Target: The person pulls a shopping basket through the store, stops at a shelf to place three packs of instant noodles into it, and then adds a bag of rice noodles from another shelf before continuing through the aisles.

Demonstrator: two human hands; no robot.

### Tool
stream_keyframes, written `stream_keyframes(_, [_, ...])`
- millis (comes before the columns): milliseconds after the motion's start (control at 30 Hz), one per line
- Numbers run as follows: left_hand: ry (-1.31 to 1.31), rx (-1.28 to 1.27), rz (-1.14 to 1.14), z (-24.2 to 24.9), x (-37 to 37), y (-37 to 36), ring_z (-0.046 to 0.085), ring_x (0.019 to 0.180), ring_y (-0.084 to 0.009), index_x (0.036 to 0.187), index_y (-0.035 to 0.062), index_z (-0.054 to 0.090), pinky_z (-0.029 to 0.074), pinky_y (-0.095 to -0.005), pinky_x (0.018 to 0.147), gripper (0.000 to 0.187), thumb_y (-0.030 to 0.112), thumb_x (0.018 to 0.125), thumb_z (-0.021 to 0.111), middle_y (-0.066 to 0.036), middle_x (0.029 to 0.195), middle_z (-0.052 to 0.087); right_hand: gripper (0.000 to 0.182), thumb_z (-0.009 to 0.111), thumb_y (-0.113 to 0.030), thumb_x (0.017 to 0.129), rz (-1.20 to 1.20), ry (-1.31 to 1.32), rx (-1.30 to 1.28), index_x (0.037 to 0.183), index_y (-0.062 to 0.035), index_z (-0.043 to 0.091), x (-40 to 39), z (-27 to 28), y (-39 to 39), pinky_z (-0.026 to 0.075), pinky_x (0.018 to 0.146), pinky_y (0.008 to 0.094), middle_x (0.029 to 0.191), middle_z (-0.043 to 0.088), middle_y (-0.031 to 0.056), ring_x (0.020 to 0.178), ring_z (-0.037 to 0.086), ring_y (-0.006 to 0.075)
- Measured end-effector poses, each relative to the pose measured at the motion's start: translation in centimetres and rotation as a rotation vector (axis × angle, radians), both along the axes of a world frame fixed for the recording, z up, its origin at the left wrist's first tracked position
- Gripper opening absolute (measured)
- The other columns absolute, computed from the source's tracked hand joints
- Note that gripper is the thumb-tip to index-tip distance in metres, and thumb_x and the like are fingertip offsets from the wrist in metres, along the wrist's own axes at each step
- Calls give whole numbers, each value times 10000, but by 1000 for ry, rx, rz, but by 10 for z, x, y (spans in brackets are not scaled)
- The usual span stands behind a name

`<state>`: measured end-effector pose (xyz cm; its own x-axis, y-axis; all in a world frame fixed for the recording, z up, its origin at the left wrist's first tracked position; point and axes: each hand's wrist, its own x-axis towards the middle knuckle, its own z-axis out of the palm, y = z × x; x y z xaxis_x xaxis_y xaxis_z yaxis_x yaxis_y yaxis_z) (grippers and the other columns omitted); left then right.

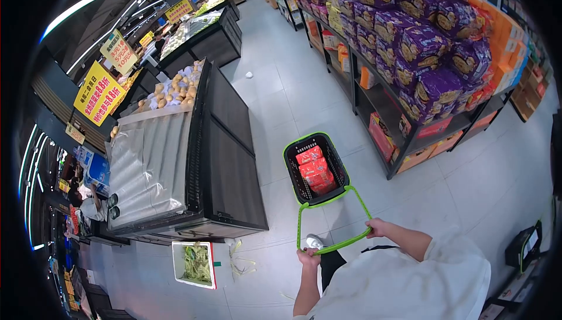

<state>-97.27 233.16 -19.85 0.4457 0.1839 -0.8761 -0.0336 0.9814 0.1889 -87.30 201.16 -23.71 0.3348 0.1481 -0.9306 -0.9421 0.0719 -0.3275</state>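
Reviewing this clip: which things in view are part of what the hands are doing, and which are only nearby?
In hand:
left hand and right hand, both gripping the green handle
shopping basket
red packets inside it

Only nearby:
shelf of purple bags
produce stand
white crate of greens
yellow signs

Open floor aisle runs ahead between the produce bin (left) and snack shelves.
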Motion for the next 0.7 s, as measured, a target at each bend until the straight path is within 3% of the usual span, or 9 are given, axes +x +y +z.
stream_keyframes(133, [-127,-131,-59,-15,69,63,241,411,-118,770,134,349,350,-289,505,361,444,941,280,36,493,232,306,528,-95,827,-46,-27,-20,1084,26,414,45,16,56,555,674,536,907,480,185,762,591,361])
stream_keyframes(300, [-154,-90,-152,-23,152,117,258,440,-124,769,136,342,372,-314,564,370,441,958,253,24,516,254,247,522,-125,844,-173,-74,-100,1029,15,438,104,22,110,559,673,503,880,500,184,746,590,335])
stream_keyframes(467, [-148,-78,-218,-31,214,148,265,442,-128,773,140,338,377,-316,569,380,449,969,237,25,518,250,211,513,-192,876,-354,-53,-79,969,-11,457,134,19,152,545,701,494,833,512,175,728,582,328])
stream_keyframes(500, [-127,-98,-196,-18,228,154,261,454,-134,796,144,325,376,-324,574,330,424,969,294,13,530,241,223,496,-225,890,-357,-61,-77,955,-14,468,146,16,158,544,705,491,829,514,166,721,581,329])
stream_keyframes(700, [-150,-138,-219,-20,309,173,263,452,-128,789,142,331,377,-321,563,360,449,967,275,15,532,245,199,531,-167,859,-417,-65,-123,951,0,471,232,4,177,542,721,492,825,514,160,716,584,331])
